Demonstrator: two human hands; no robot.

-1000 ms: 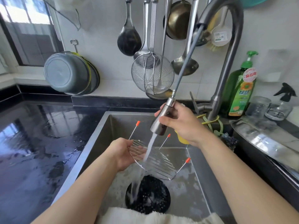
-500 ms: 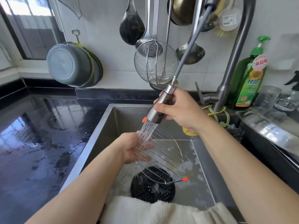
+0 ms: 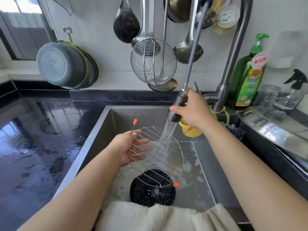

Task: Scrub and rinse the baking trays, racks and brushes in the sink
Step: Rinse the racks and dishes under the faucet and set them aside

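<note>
Head view: left hand (image 3: 131, 147) grips the rack (image 3: 158, 157) tilted over the sink (image 3: 100, 129) so spray from the right hand's (image 3: 193, 110) clasped sprayer (image 3: 179, 107) drains off.

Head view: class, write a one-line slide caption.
Left hand holds a round wire rack over the sink while right hand sprays it.
</note>
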